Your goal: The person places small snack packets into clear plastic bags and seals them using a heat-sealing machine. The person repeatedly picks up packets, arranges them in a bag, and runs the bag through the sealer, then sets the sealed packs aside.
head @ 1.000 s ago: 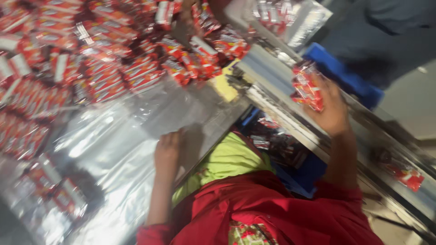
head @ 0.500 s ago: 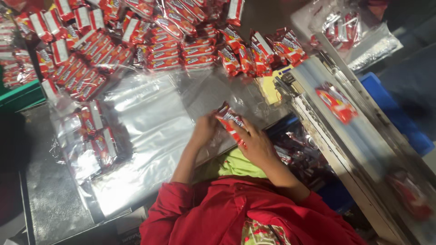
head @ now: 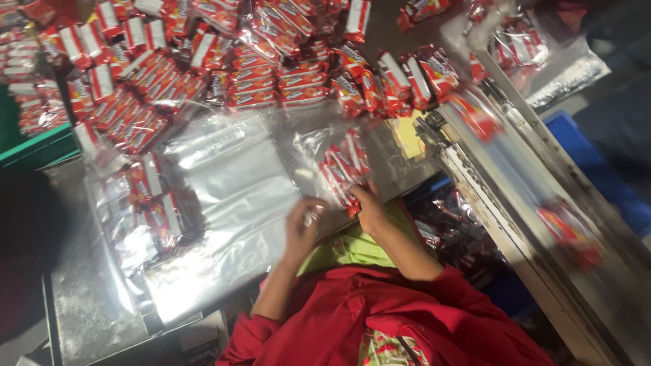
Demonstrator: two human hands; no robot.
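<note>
Open passage: the flat stack of clear plastic bags (head: 230, 183) left of the hands, with nothing standing on its middle. Far side blocked by heaped red snack packets (head: 271, 74) across the surface (head: 88, 298). Left, filled bags (head: 152, 203) lie close. Right, the sealing machine's long rail (head: 502, 203) bars reach. A filled bag (head: 342, 169) sits just beyond both hands.

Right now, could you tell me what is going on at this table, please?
A person in red sleeves is working at a steel table. The right hand grips a few red snack packs partly inside a clear bag. The left hand pinches the bag's edge. A stack of empty bags lies alongside, with many more packs piled beyond.
</note>
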